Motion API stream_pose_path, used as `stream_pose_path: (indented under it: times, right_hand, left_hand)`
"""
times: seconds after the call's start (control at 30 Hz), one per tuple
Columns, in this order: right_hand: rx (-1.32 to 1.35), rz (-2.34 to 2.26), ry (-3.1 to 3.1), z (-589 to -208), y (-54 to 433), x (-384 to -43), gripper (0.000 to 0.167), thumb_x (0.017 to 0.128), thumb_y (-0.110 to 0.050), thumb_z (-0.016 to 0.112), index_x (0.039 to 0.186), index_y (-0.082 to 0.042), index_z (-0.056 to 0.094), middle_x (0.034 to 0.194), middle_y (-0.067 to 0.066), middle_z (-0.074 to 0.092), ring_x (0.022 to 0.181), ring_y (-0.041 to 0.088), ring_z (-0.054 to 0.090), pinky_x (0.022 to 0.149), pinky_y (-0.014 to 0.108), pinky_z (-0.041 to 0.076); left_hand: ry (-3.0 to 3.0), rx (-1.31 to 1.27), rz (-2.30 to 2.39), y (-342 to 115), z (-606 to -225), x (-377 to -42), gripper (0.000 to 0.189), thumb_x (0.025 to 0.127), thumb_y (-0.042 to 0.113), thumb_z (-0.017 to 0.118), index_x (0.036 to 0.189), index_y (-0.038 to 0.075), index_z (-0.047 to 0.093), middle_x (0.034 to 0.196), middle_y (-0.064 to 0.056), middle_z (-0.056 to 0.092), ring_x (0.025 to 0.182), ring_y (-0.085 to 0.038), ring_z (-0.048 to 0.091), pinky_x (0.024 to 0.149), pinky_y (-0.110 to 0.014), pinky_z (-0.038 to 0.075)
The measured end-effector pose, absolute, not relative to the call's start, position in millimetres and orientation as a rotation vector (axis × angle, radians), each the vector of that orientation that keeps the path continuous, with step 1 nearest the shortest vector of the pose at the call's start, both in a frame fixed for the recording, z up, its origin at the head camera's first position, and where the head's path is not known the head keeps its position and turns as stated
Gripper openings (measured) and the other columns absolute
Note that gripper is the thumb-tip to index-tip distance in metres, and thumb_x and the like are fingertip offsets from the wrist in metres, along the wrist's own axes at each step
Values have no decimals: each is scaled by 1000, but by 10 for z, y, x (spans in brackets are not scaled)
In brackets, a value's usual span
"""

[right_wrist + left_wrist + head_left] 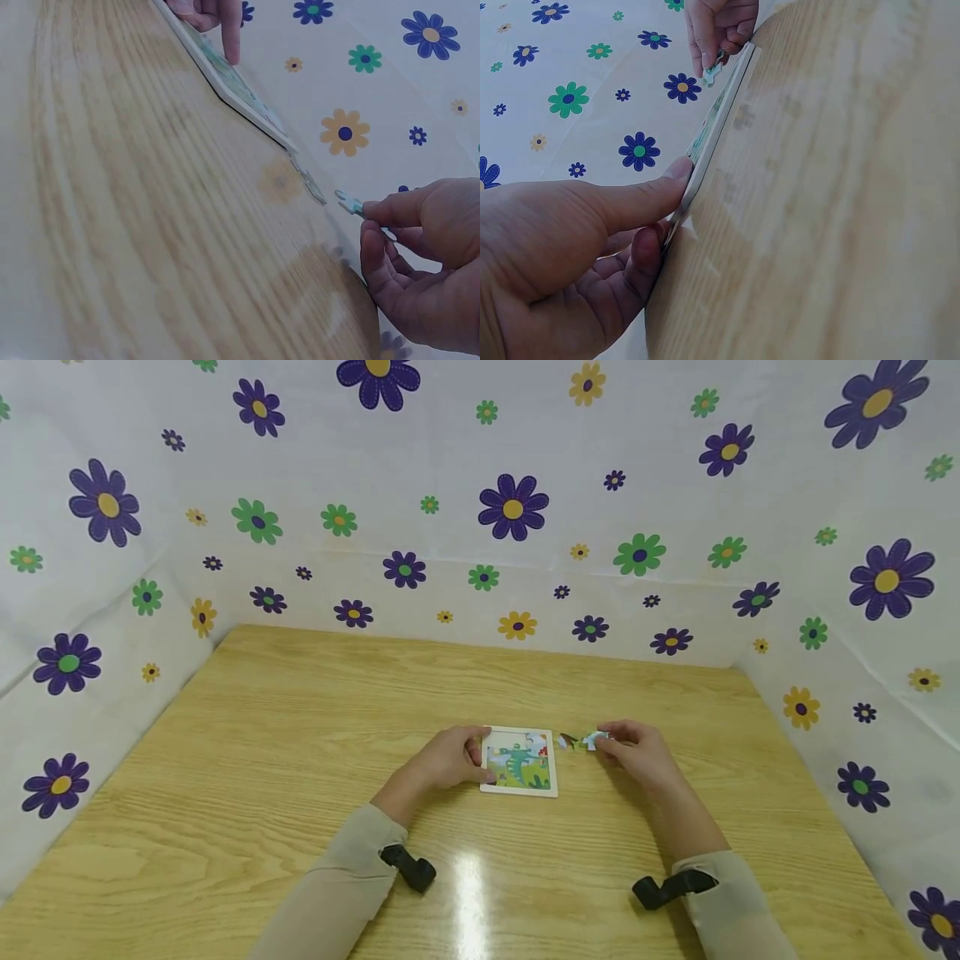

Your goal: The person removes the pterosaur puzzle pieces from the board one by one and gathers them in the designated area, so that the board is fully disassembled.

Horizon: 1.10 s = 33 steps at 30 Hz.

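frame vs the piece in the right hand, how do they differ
The frame is far larger than the piece. The frame is squarish with straight sides and a pale border; the piece has an irregular, knobbed outline and no such border. The left hand grips the frame at its left edge, while the right hand pinches the piece beyond the frame's right side. Both are hand-held.

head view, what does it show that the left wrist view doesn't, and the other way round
Only the head view: both sleeves, the black wrist cameras and the loose pieces beside the puzzle. Only the left wrist view: faint flower reflections in the table. Both: the left hand gripping the puzzle, the right hand holding a piece, the table and the flowered cloth.
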State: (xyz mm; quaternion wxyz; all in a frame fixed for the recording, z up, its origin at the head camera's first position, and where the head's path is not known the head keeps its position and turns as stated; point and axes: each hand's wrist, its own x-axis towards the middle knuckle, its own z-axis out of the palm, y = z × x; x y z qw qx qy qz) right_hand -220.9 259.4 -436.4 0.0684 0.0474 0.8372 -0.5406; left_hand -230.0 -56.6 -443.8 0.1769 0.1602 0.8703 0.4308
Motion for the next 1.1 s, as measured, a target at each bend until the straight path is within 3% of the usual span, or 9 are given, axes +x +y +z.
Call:
stream_pose_path:
  times: [0.37, 0.63, 0.97, 1.1]
  right_hand:
    - [155, -1445, 2698, -4395, 2557, -2204, 33, 94, -11, 68, 122, 6, 65, 96, 8, 64, 84, 12, 56, 68, 18, 50]
    - [180, -1380, 2733, -4378, 2511, -2191, 33, 94, -15, 70, 121, 3, 68, 111, 16, 68, 96, 21, 59, 79, 23, 46]
    - [253, -1562, 2590, -4425, 2602, -2261, 37, 93, -15, 70, 125, 3, 65, 103, 5, 65, 86, 9, 58, 73, 16, 51]
    - [224, -1570, 2574, -4419, 2650, -2246, 40, 93, -16, 70, 128, 3, 64, 104, 2, 64, 91, 9, 56, 75, 15, 49]
  left_hand:
    - [2463, 455, 1223, -566, -4448, -2287, 79, 79, 16, 86, 147, 3, 48, 85, -3, 57, 70, -13, 49, 66, -25, 41]
    - [2460, 432, 1232, -589, -4454, -2278, 79, 79, 16, 85, 148, 3, 47, 87, -4, 57, 70, -14, 49, 66, -26, 41]
    - [2465, 448, 1237, -586, -4425, -2297, 80, 80, 16, 85, 149, 4, 46, 88, -4, 57, 71, -14, 49, 66, -26, 41]
    - [2461, 455, 1223, -564, -4429, -2299, 79, 80, 17, 85, 148, 4, 47, 87, -4, 57, 71, -14, 50, 65, -25, 41]
